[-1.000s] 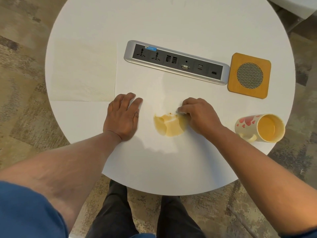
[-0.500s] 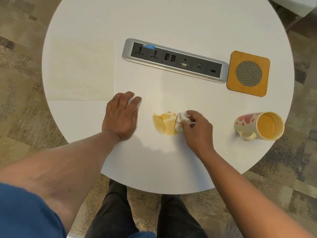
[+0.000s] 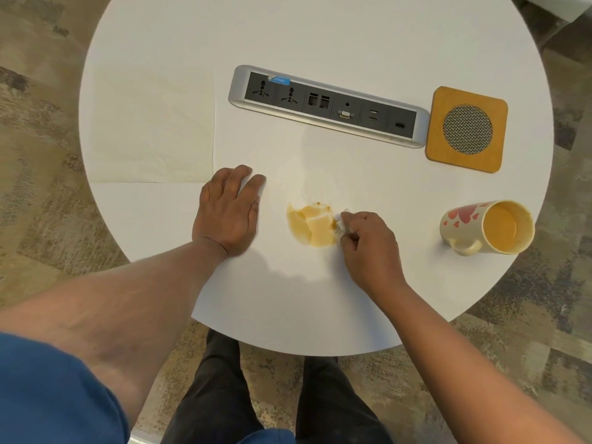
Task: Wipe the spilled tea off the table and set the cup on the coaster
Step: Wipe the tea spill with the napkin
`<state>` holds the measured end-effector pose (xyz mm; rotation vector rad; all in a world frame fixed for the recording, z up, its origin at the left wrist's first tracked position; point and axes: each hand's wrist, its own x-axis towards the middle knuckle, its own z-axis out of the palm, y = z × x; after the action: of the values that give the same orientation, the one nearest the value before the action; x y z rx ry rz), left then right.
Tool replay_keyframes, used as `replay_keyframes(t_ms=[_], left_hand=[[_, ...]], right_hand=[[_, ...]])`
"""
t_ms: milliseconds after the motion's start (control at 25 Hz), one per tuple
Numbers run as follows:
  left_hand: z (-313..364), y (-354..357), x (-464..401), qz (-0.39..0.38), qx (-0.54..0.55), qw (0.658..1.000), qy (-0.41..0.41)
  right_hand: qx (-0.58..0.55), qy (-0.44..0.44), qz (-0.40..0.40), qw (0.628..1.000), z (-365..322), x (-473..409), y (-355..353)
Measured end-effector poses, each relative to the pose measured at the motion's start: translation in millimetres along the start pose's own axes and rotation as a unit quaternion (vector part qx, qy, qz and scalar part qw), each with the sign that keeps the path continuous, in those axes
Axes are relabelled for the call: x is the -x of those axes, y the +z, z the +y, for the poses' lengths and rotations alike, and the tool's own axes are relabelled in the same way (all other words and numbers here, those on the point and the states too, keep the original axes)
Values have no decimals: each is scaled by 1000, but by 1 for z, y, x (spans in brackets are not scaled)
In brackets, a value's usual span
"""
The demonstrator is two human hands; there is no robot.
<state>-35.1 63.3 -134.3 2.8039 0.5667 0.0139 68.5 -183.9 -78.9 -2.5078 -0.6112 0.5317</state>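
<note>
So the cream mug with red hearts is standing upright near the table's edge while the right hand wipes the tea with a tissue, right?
Not quite. The cream mug with red hearts is lying on its side, not upright, its open mouth facing right, as the head view shows. The rest holds: it is near the round white table edge, and the right hand holds a white tissue at the tea spill.

Office meeting spot: table with built-in socket panel, carpet
</note>
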Motion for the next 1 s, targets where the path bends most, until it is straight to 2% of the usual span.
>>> replay_keyframes(t_ms=[120,280,400,600,800,1000], left_hand=[[0,0,0,-7,2,1000,0],[0,1,-1,-3,4,1000,1],[-1,2,-1,3,3,1000,4],[-2,2,0,15,3,1000,8],[-1,2,0,13,2,1000,6],[-1,2,0,14,-2,1000,9]], right_hand=[[66,-48,-6,997,7,-3,-3],[56,-64,-33,996,2,1,1],[33,-48,-5,998,-1,5,9],[37,-88,15,995,-12,-6,24],[-3,-69,67,995,-11,-31,5],[71,-117,13,990,-15,-41,6]])
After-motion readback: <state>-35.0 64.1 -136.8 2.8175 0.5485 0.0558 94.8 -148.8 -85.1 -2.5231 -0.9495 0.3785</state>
